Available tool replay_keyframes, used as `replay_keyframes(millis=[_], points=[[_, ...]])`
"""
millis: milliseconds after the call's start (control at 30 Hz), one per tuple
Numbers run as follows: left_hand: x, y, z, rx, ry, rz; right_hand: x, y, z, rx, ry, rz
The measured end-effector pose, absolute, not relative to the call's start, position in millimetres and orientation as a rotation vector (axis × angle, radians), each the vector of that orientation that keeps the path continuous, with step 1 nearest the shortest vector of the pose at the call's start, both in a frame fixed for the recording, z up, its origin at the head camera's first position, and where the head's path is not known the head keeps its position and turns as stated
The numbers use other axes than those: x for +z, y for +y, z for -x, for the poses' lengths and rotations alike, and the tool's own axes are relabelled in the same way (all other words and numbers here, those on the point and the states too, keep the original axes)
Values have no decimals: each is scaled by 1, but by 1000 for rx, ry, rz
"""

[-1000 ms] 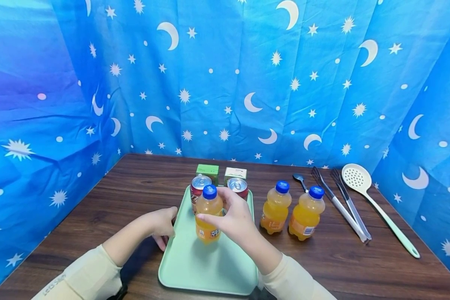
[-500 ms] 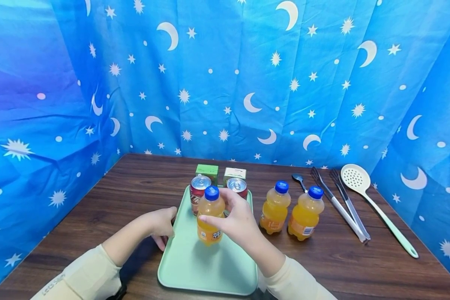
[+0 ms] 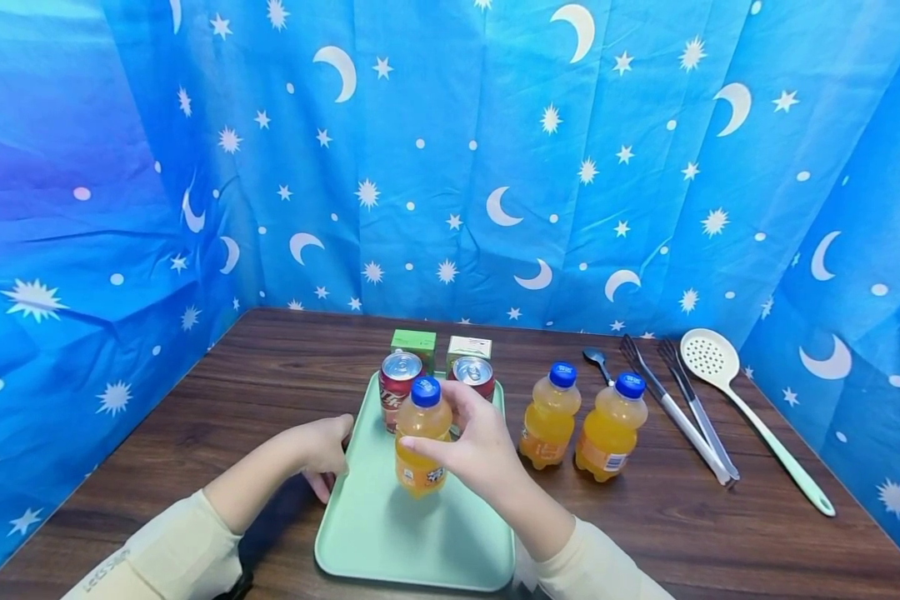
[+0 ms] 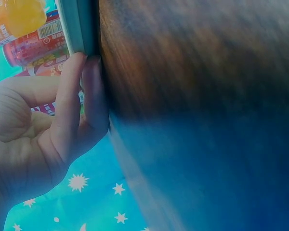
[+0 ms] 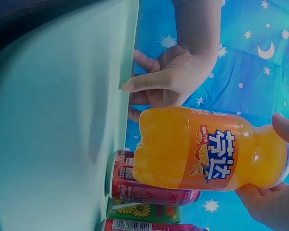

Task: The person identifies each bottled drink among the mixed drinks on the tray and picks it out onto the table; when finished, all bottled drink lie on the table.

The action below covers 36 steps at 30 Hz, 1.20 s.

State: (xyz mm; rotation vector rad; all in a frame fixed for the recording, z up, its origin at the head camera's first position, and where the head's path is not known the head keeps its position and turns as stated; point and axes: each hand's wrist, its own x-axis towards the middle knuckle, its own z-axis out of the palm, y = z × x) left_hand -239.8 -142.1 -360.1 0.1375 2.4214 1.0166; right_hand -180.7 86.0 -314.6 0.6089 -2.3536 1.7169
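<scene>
My right hand (image 3: 474, 437) grips an orange soda bottle (image 3: 422, 454) with a blue cap, thumb on the near side. The bottle is upright above the mint green tray (image 3: 420, 542); in the right wrist view its base (image 5: 140, 144) is apart from the tray surface. My left hand (image 3: 321, 450) holds the tray's left edge, with fingertips on the rim in the left wrist view. Two red soda cans (image 3: 401, 379) (image 3: 474, 375) stand at the tray's far end. Behind them are two drink cartons (image 3: 414, 342) (image 3: 470, 346), partly hidden by the cans.
Two more orange soda bottles (image 3: 551, 417) (image 3: 612, 429) stand on the wooden table (image 3: 682, 533) right of the tray. Farther right lie a dark spoon (image 3: 598, 360), metal tongs (image 3: 686, 417) and a slotted skimmer (image 3: 757, 417). A blue starry cloth (image 3: 450, 167) hangs behind.
My right hand has brought the bottle slightly to the right and nearer to me over the tray. My left hand stays at the tray's edge.
</scene>
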Motion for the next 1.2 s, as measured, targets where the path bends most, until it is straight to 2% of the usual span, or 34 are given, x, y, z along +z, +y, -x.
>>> replay_keyframes(millis=[1200], points=[[-358,-142,238,1038,2403,-123,-312,98,170,1794,-2325,-597]])
